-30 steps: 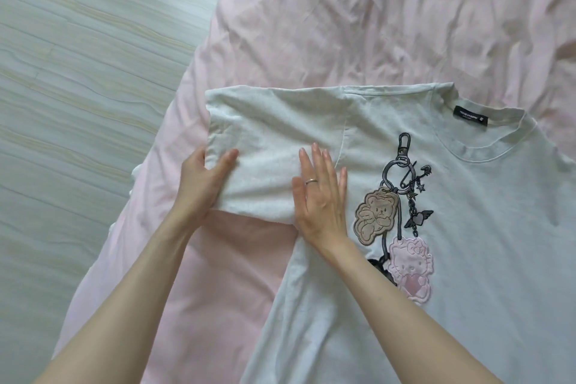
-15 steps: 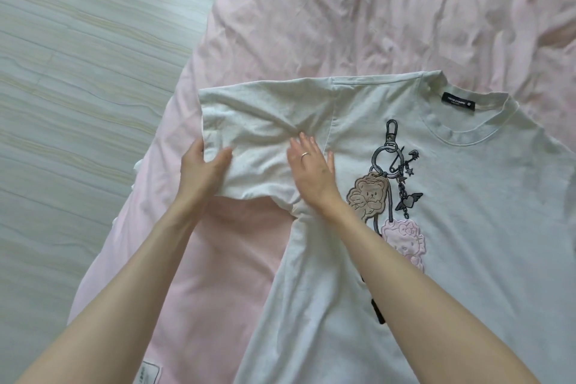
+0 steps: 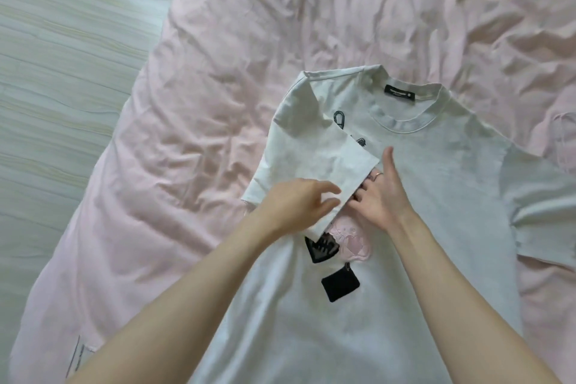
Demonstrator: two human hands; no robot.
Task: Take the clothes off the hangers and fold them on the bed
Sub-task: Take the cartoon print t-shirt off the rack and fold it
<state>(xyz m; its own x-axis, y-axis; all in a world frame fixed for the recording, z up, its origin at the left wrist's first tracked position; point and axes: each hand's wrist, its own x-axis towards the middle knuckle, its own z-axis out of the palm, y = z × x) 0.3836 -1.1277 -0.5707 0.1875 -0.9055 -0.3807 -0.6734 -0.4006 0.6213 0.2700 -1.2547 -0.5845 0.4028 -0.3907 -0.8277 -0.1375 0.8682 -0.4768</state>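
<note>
The T-shirt (image 3: 436,196) lies face up on the pink bed cover (image 3: 218,87), collar (image 3: 402,121) toward 12 o'clock and hem toward 6 o'clock. It occupies the centre and the 4 o'clock area of the view. A black neck label (image 3: 400,93) sits inside the collar.

1 sleeve (image 3: 314,150), on the 9 o'clock side of the shirt, is folded inward across the chest. It covers most of the printed keychain graphic. Of the graphic, a black clasp (image 3: 339,119) shows at 12 o'clock of the fold, and a pink figure (image 3: 352,238), a black heart (image 3: 321,249) and a black square tag (image 3: 340,283) show at 6 o'clock of it. The opposite sleeve (image 3: 536,196) lies spread flat at 3 o'clock.

The left hand (image 3: 299,206) rests on top of the folded sleeve near its lower edge. Its fingers are loosely curved and narrowly spread, pointing toward 3 o'clock; no pinch on the cloth is visible.

The right hand (image 3: 380,193) lies on the shirt front just beside the sleeve's free edge. Its thumb points toward 12 o'clock. Its fingers reach toward 9 o'clock, and their tips are hidden under the sleeve edge, so whether they grasp the cloth cannot be told. A ring (image 3: 377,175) sits on 1 finger.

A grey wood-grain floor (image 3: 62,56) fills the 9 to 11 o'clock area beside the bed.
</note>
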